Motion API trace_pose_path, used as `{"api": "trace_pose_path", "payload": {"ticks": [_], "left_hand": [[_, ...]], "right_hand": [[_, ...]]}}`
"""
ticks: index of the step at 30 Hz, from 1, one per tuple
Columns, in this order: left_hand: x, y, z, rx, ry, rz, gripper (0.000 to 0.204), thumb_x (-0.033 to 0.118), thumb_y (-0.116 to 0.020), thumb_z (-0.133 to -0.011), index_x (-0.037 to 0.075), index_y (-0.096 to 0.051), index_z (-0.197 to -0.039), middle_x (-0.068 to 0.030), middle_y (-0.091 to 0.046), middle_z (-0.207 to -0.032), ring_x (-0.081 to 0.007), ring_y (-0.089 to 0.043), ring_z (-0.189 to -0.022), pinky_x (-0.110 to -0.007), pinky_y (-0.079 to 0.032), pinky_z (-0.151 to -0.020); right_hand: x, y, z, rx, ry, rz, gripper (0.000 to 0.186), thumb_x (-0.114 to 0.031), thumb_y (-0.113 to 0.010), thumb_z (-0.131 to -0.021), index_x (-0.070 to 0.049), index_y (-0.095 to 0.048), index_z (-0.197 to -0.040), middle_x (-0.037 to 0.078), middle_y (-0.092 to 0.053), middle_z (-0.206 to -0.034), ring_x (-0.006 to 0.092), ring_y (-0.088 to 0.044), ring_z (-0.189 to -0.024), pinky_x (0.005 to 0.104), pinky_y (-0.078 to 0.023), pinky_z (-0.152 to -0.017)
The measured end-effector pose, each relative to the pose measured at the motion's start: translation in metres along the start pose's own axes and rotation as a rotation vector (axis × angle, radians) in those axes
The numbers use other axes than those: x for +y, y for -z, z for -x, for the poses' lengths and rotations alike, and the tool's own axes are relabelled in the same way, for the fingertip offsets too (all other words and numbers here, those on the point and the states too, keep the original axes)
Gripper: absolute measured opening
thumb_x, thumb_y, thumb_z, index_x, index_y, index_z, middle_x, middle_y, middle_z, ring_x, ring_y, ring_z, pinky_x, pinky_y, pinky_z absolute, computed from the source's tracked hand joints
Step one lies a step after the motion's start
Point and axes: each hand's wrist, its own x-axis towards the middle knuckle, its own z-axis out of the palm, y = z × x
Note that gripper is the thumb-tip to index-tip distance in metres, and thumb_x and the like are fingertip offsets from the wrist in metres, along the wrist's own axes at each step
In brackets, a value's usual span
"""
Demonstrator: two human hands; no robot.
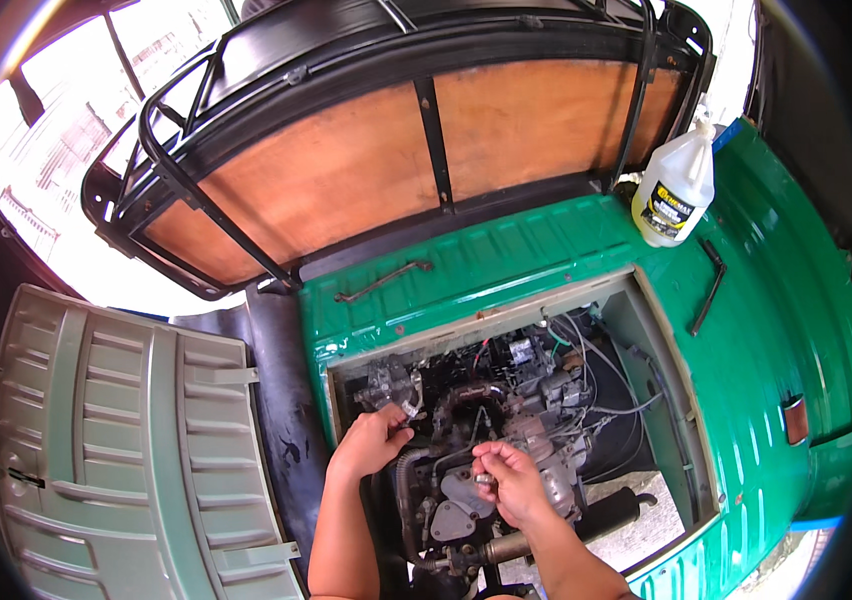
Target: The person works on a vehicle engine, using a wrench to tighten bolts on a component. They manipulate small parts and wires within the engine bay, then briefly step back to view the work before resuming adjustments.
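Note:
Both arms reach over a dirty engine (466, 410) set in a square opening of a green vehicle body. My left hand (371, 442) is closed at the engine's left side, thumb and fingers pinched together. Just beyond its fingertips shows a bright metal part (412, 408); whether it is in the grip is unclear. Over the middle of the engine, my right hand (514, 485) has its fingers curled in. A small round metal piece (484, 480) shows at those fingers, too small to name surely.
A wrench (383, 282) lies on the green panel (486, 250) beyond the opening. To the right are a black angled handle tool (711, 287) and a clear jug (678, 180) of pale liquid. A grey ribbed cover (136, 440) sits at left. An orange-panelled, black-framed seat back (346, 160) stands behind.

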Motion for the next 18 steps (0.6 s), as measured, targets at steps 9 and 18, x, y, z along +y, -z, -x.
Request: {"api": "trace_pose_path", "payload": {"ticks": [9,18], "left_hand": [[-0.002,0.002,-0.005,-0.084,-0.023,0.091,0.024,0.009,-0.081,-0.081,-0.001,-0.066,-0.096,-0.0208,-0.074,-0.09,-0.0418,-0.072,-0.087,-0.045,-0.056,-0.076],[-0.002,0.005,-0.006,-0.169,-0.06,0.317,0.029,0.022,-0.076,-0.095,0.003,-0.064,-0.114,-0.0108,-0.069,-0.076,-0.0135,-0.063,-0.064,-0.031,-0.053,-0.063]], "right_hand": [[-0.001,0.0,-0.009,0.164,0.166,0.124,0.013,-0.012,-0.053,-0.109,-0.005,-0.063,-0.112,0.004,-0.061,-0.086,0.0094,-0.051,-0.064,0.0248,-0.042,-0.052],[-0.026,-0.055,-0.104,0.118,0.503,0.402,0.014,-0.01,-0.054,-0.109,-0.004,-0.064,-0.116,0.002,-0.064,-0.089,0.0046,-0.05,-0.063,0.0208,-0.042,-0.053]]}}
